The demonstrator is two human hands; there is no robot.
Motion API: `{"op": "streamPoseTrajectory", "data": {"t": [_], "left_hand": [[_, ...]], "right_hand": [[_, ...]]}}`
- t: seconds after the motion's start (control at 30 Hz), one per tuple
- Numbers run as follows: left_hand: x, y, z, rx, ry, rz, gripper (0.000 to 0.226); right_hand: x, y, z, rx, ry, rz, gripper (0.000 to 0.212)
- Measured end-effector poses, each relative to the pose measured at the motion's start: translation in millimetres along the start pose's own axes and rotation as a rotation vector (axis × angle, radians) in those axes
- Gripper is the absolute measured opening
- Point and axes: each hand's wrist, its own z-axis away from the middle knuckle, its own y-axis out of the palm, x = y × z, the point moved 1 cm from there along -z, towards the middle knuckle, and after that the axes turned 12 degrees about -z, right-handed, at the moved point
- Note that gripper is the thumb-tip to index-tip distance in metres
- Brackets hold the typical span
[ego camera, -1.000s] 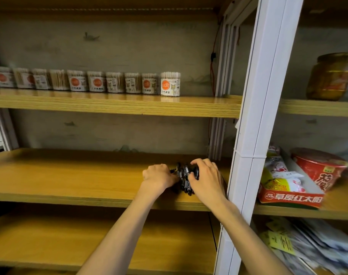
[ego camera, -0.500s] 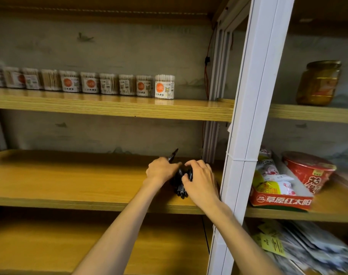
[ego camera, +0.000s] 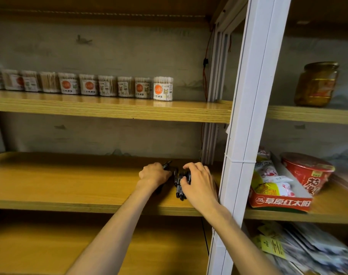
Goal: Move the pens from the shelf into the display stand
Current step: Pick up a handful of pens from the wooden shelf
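Note:
Several black pens (ego camera: 178, 185) lie in a bunch on the middle wooden shelf (ego camera: 70, 181), near its right end. My right hand (ego camera: 199, 181) curls over the bunch from the right, fingers wrapped on the pens. My left hand (ego camera: 154, 173) sits just left of the bunch and grips a single black pen (ego camera: 166, 164), whose tip sticks out past my knuckles toward the back. No display stand is in view.
A white upright post (ego camera: 246, 135) stands right beside my right hand. Several cotton-swab tubs (ego camera: 162, 88) line the upper shelf. Right of the post sit a snack box (ego camera: 278, 197), a red noodle cup (ego camera: 306, 171) and a jar (ego camera: 316, 84).
My left hand has lifted one pen out of the bunch, its tip now poking up behind the knuckles. My right hand stays curled over the remaining pens, shifted slightly.

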Motion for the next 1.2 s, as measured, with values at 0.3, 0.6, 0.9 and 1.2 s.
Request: {"op": "streamPoseTrajectory", "data": {"t": [0.3,0.6,0.9,1.2], "left_hand": [[5.2,-5.7,-5.6,0.061,0.084,-0.159,0.046],[22.5,-14.7,-8.6,0.065,0.163,0.077,0.038],[17.8,-2.4,0.0,0.122,0.102,0.121,0.051],[30.4,-4.5,7.3,-0.072,0.054,0.002,0.044]], "right_hand": [[-2.5,2.8,4.1,0.01,-0.005,-0.013,0.035],[-1.7,-2.8,1.3,0.017,-0.003,-0.02,0.036],[1.4,-1.6,1.2,0.001,-0.018,-0.007,0.035],[0.8,1.8,3.3,0.028,-0.007,0.003,0.034]]}}
